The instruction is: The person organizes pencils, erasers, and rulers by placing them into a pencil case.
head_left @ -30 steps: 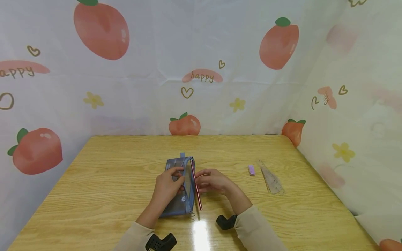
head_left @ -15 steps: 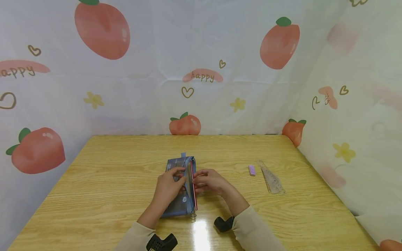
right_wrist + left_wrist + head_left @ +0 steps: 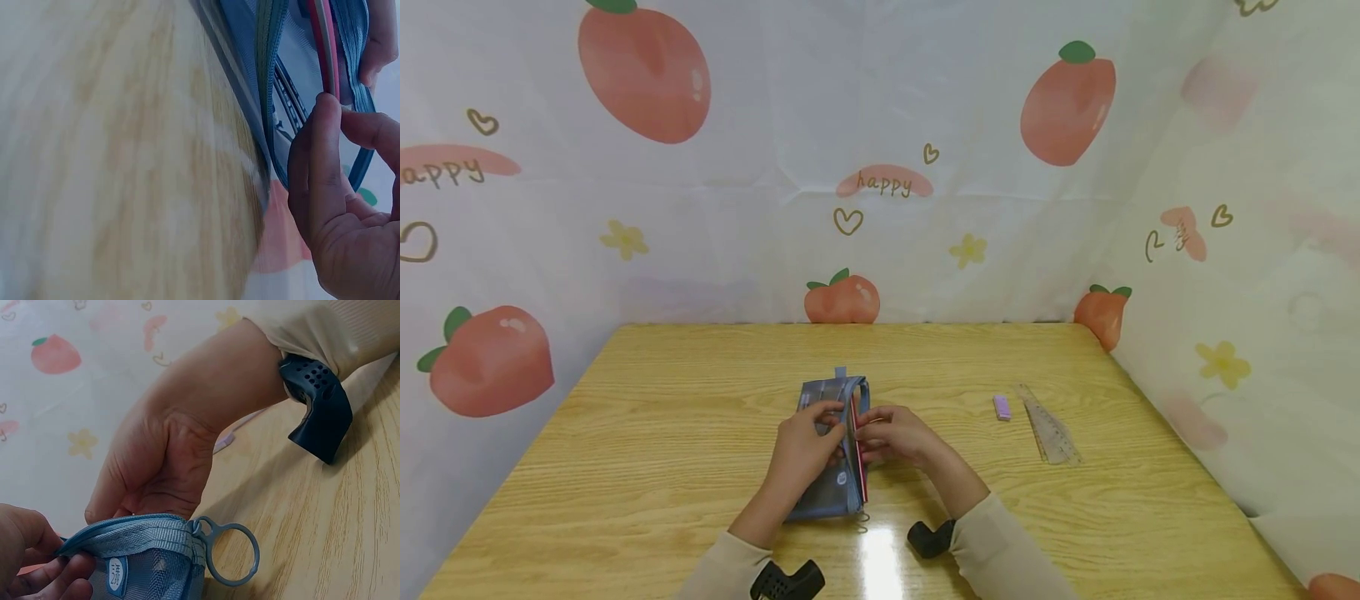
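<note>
A blue mesh zip pouch [image 3: 823, 498] lies on the wooden table with its zipped side spread apart. My left hand [image 3: 805, 446] pinches the zipper edge between thumb and fingers, keeping the mouth wide. From the right, my right hand [image 3: 898, 435] grips a slim pink pencil [image 3: 327, 53] with a grey stripe, thumb and fingertips on it. The pencil lies lengthwise in the opening, between the two zipper bands; fingers hide part of it in the right wrist view. Dark slim sticks [image 3: 289, 94] with pale markings show inside. A ring [image 3: 232, 555] hangs from the pouch's near end.
Right of the hands lie a small purple eraser [image 3: 1002, 407] and clear rulers [image 3: 1057, 440], partly overlapping. Black wrist cameras [image 3: 931, 540] sit at both cuffs. A peach-printed curtain [image 3: 730, 275] stands behind the wooden table [image 3: 685, 400] and along its right side.
The right hand has moved slightly left, bringing the pencil from beside the pouch's mouth into it. The left hand stays on the pouch's edge.
</note>
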`<state>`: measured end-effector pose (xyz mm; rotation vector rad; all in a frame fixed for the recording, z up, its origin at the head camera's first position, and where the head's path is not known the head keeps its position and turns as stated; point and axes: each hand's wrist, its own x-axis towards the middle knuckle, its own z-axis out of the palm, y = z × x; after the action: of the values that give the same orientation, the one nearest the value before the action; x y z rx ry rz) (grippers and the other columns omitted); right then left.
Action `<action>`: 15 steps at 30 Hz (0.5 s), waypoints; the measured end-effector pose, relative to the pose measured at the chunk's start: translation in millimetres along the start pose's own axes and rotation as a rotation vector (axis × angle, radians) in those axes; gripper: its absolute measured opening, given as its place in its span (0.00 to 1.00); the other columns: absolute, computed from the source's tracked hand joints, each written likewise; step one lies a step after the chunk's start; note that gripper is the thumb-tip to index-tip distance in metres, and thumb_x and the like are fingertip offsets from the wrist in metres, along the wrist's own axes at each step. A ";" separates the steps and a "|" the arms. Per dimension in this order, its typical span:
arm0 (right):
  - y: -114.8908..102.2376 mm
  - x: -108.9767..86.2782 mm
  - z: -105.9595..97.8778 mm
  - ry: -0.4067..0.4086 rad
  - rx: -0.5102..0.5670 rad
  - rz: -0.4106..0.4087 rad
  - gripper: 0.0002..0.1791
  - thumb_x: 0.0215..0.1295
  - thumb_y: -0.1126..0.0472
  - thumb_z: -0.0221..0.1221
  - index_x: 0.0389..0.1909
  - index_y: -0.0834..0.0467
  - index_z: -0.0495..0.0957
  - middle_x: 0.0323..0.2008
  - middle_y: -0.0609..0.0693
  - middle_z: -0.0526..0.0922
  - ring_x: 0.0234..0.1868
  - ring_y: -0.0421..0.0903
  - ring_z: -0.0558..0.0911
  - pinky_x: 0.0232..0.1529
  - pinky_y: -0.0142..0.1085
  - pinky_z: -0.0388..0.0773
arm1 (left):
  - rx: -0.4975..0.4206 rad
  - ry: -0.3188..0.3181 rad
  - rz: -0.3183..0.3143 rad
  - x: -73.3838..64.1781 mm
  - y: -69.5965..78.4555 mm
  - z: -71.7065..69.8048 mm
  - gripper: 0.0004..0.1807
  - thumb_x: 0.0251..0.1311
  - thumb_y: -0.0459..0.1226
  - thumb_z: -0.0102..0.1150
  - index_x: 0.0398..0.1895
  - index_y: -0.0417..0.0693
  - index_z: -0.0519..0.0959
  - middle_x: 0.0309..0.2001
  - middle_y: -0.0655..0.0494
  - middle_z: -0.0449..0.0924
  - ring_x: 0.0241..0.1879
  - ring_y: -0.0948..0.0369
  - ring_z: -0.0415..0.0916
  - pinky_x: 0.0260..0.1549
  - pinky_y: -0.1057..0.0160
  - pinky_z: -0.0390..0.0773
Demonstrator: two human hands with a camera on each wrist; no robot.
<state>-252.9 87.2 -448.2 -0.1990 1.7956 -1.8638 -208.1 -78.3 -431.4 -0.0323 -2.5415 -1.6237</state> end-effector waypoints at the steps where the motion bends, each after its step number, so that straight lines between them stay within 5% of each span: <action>1: 0.0 0.0 0.3 0.003 -0.001 0.001 0.16 0.55 0.68 0.57 0.44 0.70 0.70 0.29 0.56 0.79 0.28 0.46 0.81 0.33 0.39 0.80 | 0.000 0.000 0.003 -0.2 0.0 0.2 0.16 0.50 0.32 0.57 0.45 0.44 0.78 0.33 0.51 0.79 0.12 0.63 0.74 0.10 0.66 0.75; 15: 0.9 1.4 6.1 0.028 -0.040 -0.043 0.17 0.57 0.67 0.58 0.46 0.71 0.71 0.33 0.58 0.80 0.30 0.48 0.81 0.35 0.43 0.79 | 0.000 0.002 0.006 -0.1 -0.2 1.9 0.17 0.49 0.32 0.57 0.45 0.45 0.78 0.32 0.52 0.79 0.13 0.62 0.75 0.11 0.66 0.75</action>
<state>-251.0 81.3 -448.8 -0.2295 1.8623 -1.8701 -208.1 -76.6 -432.4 -0.0376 -2.5375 -1.6210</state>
